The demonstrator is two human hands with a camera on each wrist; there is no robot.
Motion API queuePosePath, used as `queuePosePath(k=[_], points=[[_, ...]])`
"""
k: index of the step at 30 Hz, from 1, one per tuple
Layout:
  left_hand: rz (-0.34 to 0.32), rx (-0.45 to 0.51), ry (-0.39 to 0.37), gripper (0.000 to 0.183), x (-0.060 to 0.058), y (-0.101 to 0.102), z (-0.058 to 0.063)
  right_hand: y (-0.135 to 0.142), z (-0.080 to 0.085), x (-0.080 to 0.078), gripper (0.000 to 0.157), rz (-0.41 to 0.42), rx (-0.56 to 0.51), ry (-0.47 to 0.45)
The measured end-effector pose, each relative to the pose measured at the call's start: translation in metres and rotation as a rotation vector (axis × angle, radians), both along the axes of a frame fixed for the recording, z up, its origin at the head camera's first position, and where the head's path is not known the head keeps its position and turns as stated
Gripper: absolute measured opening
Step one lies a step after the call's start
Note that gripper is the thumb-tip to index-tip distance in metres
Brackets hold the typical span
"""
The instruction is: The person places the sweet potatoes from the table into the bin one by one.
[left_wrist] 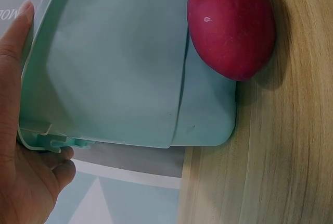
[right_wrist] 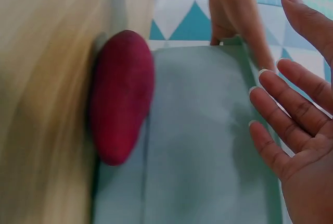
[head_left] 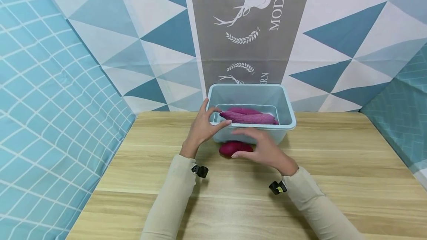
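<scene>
A light blue-green plastic bin [head_left: 286,103] stands at the back of the table. Two long, pinkish-purple vegetables [head_left: 250,117] with lined skin lie inside it, side by side. My left hand [head_left: 201,129] grips the bin's left front corner; the left wrist view has its thumb along the rim and the fingers bent beneath it. Against the base of the bin's front wall rests a smooth red sweet potato [head_left: 231,149] on the table. Over its right end in the head view is my right hand [head_left: 265,149], fingers spread apart and palm bare in the right wrist view.
The wooden table [head_left: 227,210] reaches back to a patterned cloth wall [head_left: 160,36] of triangles and a grey deer-head panel right behind the bin. Blue checked cloth [head_left: 50,121] hangs along the left side. Small black cameras [head_left: 200,171] sit on both wrists.
</scene>
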State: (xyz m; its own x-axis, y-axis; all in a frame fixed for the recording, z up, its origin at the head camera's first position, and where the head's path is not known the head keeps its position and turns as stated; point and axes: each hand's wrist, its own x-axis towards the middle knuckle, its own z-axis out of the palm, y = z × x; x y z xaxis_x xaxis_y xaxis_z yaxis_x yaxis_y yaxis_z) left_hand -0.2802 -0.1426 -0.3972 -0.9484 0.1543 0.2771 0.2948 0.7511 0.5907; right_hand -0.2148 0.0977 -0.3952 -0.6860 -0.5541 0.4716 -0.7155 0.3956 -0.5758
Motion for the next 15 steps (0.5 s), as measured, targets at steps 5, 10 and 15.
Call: queuePosePath(k=[5, 10, 15], points=[[-0.002, 0.012, 0.011, 0.072, 0.0, 0.001, 0.002, -0.004, -0.012, -0.004, 0.061, 0.001, 0.014, -0.049], [-0.01, 0.015, 0.006, 0.071, -0.001, 0.001, 0.001, -0.006, -0.026, -0.01, 0.062, -0.012, 0.057, -0.134], [-0.008, 0.02, -0.004, 0.07, 0.0, 0.001, 0.001, -0.009, -0.036, -0.015, 0.066, -0.024, 0.091, -0.183]])
